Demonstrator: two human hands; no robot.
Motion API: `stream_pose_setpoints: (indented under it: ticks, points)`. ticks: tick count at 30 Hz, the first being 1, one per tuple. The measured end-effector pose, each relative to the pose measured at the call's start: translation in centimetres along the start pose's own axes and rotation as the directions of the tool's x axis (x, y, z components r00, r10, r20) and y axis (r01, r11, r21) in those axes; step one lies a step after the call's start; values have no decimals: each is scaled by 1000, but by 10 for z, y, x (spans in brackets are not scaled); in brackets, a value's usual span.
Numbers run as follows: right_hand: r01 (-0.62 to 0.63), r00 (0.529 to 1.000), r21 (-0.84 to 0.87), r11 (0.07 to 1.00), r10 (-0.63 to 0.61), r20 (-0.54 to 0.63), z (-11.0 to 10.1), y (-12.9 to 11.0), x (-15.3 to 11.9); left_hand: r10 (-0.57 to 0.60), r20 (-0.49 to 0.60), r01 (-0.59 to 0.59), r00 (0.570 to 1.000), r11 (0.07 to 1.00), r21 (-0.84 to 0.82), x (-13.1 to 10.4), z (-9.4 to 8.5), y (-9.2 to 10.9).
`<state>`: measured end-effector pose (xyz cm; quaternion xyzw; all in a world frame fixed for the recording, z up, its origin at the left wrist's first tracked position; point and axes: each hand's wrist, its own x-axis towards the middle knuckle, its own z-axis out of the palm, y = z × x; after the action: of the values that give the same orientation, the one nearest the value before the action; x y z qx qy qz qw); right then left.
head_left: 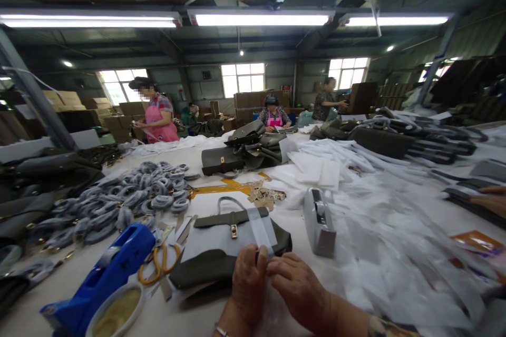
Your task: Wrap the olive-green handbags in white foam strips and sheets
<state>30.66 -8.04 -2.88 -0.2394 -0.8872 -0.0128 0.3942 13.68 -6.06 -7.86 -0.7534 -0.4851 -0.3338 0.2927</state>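
Note:
A dark olive handbag [203,271] lies in front of me, with a gold clasp [234,230] on its flap and a white sheet [209,242] under the flap. A translucent white strip [261,226] runs from the flap down toward me over the bag's right side. My left hand [249,281] is closed in a pinch at the lower end of this strip. Close beside it, my right hand [296,281] has its fingers bent together on the same end. The fingertips almost meet, and exactly what lies between them is partly hidden.
Left of the bag are a blue tape dispenser [106,274], orange-handled scissors [160,263], a round tub [118,310] and a heap of grey wrapped straps [138,195]. A grey dispenser [319,224] and white wrapping sheets [379,253] lie right. Another person's hand [492,201] shows at the right edge.

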Motion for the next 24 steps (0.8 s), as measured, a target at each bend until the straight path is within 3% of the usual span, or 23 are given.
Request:
stream_pose_setpoints:
  ticks: [8, 14, 18, 21, 23, 24]
  points:
    - [81, 989, 50, 995, -86, 118, -9, -10, -5, 108, 73, -102, 991, 992, -77, 6, -3, -7]
    - [135, 982, 19, 991, -136, 133, -18, -28, -3, 86, 149, -52, 985, 974, -221, 22, -14, -21]
    - [99, 988, -2, 995, -98, 123, -29, -36, 3, 91, 167, -34, 982, 949, -315, 38, -23, -31]
    - [-2, 988, 155, 988, -22, 154, -33, -35, 6, 54, 175, 13, 983, 933, -360, 43, -25, -34]
    - [-220, 974, 310, 925, 189, 126, -30, -30, 6, 44, 167, 21, 985, 929, -368, 42, -24, -36]
    - [-365, 930, 377, 851, 351, 108, -26, -25, 6, 43, 163, 22, 986, 927, -373, 41, -24, -36]
